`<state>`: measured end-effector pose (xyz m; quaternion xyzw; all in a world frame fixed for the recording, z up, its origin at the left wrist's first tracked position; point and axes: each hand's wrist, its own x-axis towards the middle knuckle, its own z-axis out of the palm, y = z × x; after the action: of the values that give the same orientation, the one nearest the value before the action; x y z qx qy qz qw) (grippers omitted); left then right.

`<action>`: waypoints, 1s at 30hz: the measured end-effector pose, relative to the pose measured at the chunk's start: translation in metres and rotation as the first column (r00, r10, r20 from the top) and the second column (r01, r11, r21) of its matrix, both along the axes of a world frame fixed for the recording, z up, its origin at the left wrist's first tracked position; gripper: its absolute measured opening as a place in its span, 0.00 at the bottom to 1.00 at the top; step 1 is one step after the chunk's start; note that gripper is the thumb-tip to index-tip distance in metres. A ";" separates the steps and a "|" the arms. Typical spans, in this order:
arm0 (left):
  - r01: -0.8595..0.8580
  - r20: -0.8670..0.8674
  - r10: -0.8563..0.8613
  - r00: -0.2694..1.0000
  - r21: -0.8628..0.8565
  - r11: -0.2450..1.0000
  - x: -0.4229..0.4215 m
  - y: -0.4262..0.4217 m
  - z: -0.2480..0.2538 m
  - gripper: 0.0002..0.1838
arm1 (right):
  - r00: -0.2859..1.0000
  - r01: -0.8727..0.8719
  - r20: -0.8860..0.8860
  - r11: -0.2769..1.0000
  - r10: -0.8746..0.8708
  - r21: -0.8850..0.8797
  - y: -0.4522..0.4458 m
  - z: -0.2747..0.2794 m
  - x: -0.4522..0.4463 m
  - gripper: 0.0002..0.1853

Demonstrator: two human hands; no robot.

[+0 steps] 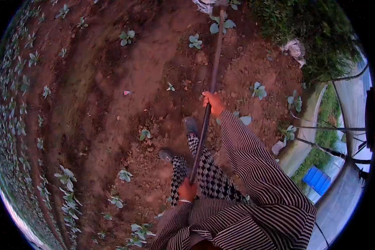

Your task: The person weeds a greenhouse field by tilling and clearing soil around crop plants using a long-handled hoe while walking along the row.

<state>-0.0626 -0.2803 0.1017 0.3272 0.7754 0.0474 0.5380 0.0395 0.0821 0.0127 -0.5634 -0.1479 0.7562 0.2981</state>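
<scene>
Striped shirt [279, 202], left hand [187, 191], right hand [213, 103], grip wrapped round pole [203, 133], wide soil [141, 71] leftward, shrubs [298, 27] edging upper right

likely gap between pole [205, 121] and seedlings [195, 41]

floor: brown soil [146, 62] | right: pale sheeting [349, 96], blue panel [316, 180] | light: soft
</scene>
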 end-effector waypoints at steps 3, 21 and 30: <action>-0.124 0.138 0.107 0.985 0.117 0.985 0.018 0.046 -0.021 0.18 | 0.964 -0.141 0.240 0.984 0.111 0.111 0.028 -0.006 0.002 0.12; -0.093 -0.024 0.091 0.996 -0.067 0.993 0.021 -0.051 0.034 0.17 | 0.998 0.056 0.056 0.949 -0.040 -0.311 -0.130 0.025 -0.015 0.08; -0.079 0.097 0.066 0.993 0.144 0.986 0.009 -0.131 -0.053 0.23 | 0.945 -0.134 0.314 0.985 0.094 0.107 -0.160 0.023 -0.064 0.13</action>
<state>-0.0535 -0.4115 0.0490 0.3350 0.7555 0.1392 0.5455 -0.0248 -0.0774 0.0355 -0.6449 -0.2726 0.6642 0.2620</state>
